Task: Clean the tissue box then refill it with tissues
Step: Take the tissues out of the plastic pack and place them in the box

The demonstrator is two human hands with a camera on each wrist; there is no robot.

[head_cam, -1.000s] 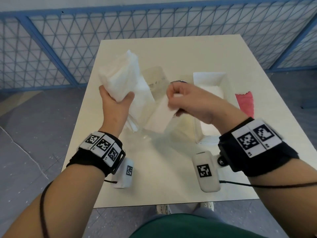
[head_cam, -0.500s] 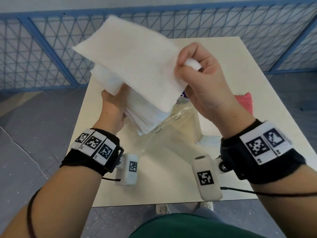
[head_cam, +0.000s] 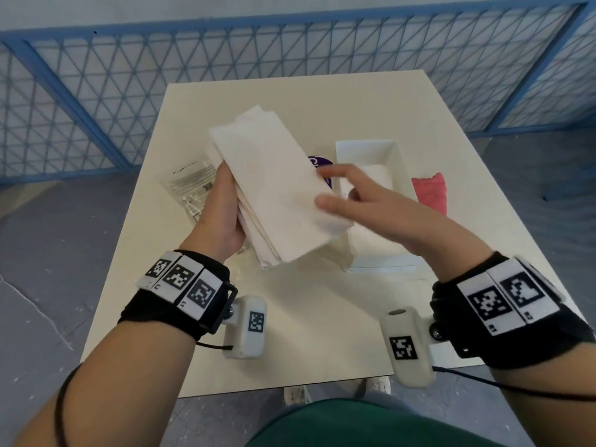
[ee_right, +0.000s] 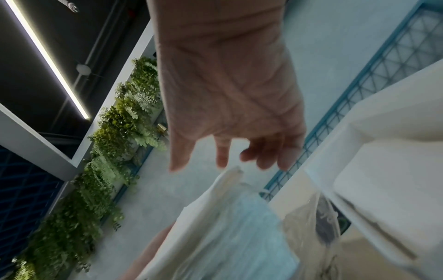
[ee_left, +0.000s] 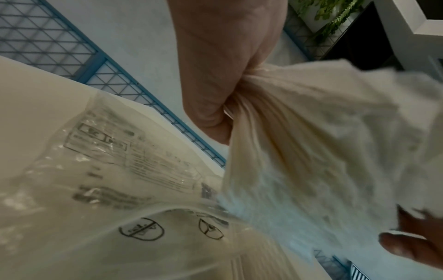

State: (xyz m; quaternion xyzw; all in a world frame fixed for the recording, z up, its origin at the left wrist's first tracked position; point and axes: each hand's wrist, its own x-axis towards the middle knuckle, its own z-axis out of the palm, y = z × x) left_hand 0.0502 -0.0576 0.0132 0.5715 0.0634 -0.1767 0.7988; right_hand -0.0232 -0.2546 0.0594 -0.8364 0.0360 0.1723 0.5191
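Lowered from up near the camera half a second ago, the tissue stack (head_cam: 277, 191) now hangs over the bench (head_cam: 309, 304), gripped by the left hand (head_cam: 222, 208). Right hand (head_cam: 364, 204) has released, fingers loose beside it. White tissue box (head_cam: 367, 150) sits open behind.

Your left hand (head_cam: 222, 217) holds a stack of tissues (head_cam: 277, 201), soft matt white paper with a faintly textured face. On the smooth, matt cream bench (head_cam: 306, 311) lies a glossy clear plastic wrapper (head_cam: 193, 185), crinkled and printed. The tissue box (head_cam: 395, 159) looks smooth matt white; the pink cloth (head_cam: 430, 191) beside it looks nubbly.
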